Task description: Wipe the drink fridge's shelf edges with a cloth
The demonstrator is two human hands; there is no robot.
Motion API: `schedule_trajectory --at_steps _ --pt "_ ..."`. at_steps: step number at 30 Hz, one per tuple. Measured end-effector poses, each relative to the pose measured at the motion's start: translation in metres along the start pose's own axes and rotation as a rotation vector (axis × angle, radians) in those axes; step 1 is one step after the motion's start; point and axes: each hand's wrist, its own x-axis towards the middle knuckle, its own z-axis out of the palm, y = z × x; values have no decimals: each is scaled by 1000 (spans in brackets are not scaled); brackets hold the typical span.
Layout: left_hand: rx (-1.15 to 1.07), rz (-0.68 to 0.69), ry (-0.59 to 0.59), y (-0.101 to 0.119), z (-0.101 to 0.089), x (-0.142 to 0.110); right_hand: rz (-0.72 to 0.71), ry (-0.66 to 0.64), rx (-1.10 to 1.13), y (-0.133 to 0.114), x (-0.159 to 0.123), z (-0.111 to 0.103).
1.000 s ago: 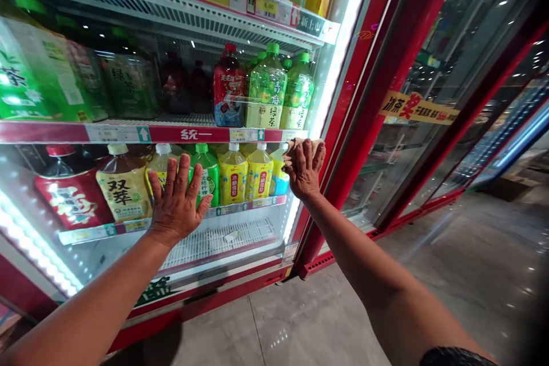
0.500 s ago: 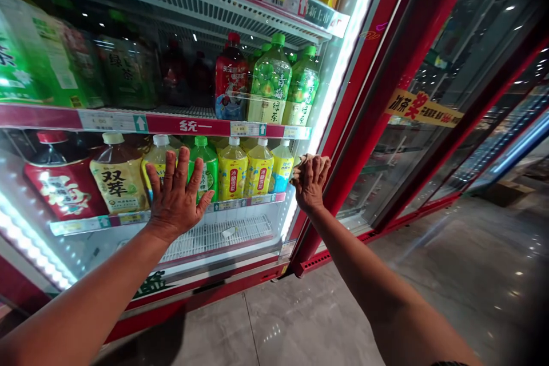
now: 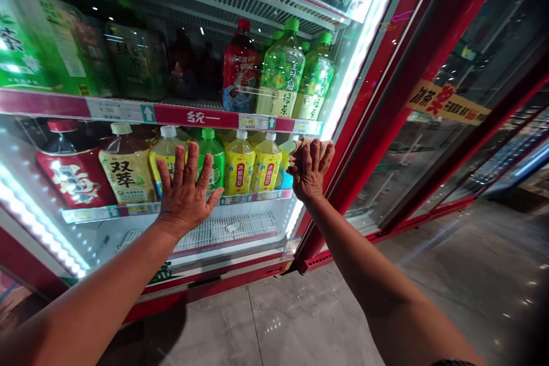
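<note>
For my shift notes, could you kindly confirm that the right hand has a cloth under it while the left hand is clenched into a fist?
Not quite: the left hand is spread open, as the head view shows. The right hand does have a cloth under it.

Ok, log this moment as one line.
left hand: open, in front of shelved bottles | right hand: over tan cloth | cooler: lit

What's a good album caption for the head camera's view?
Right hand on a cloth, left hand spread open, before a lit drinks fridge.
</note>
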Motion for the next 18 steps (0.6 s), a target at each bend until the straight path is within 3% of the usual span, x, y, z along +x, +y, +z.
schedule_trajectory --at_steps 8,13,18 --pt "51 45 -67 -5 -1 -27 -154 15 50 -29 -16 -1" --pt "69 56 -82 -8 -5 -30 -126 7 56 -36 3 -1" --pt "91 68 -87 -9 -7 -33 -164 -30 113 -64 -9 -1"
